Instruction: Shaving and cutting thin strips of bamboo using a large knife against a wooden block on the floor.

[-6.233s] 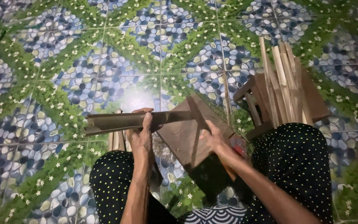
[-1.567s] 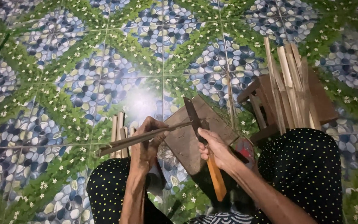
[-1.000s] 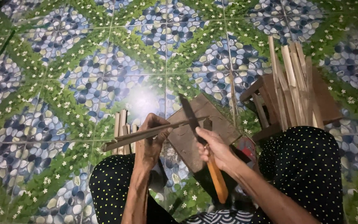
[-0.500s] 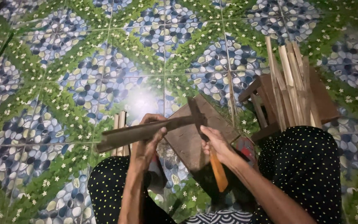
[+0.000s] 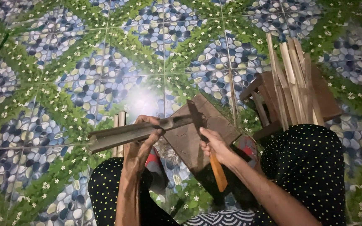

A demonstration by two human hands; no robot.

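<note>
A long split bamboo piece (image 5: 137, 132) lies nearly level above the person's lap, its right end resting on a tilted wooden board (image 5: 197, 136). It now shows a broad face, where a second ago it appeared as a thin strip seen edge-on. The left hand (image 5: 141, 142) wraps its fingers around the piece near the middle, thumb underneath. The right hand (image 5: 214, 144) is clenched on the orange handle of a knife (image 5: 204, 140), whose dark blade stands upright against the bamboo's right end, as it did half a second ago. A few short slats (image 5: 119, 125) lie on the pebble-patterned floor tiles (image 5: 63, 62) behind the left hand. To the right, a bundle of pale bamboo strips (image 5: 294, 83) leans on a small wooden stool (image 5: 323, 98), beside the knee in dotted black cloth (image 5: 306, 167).
</note>
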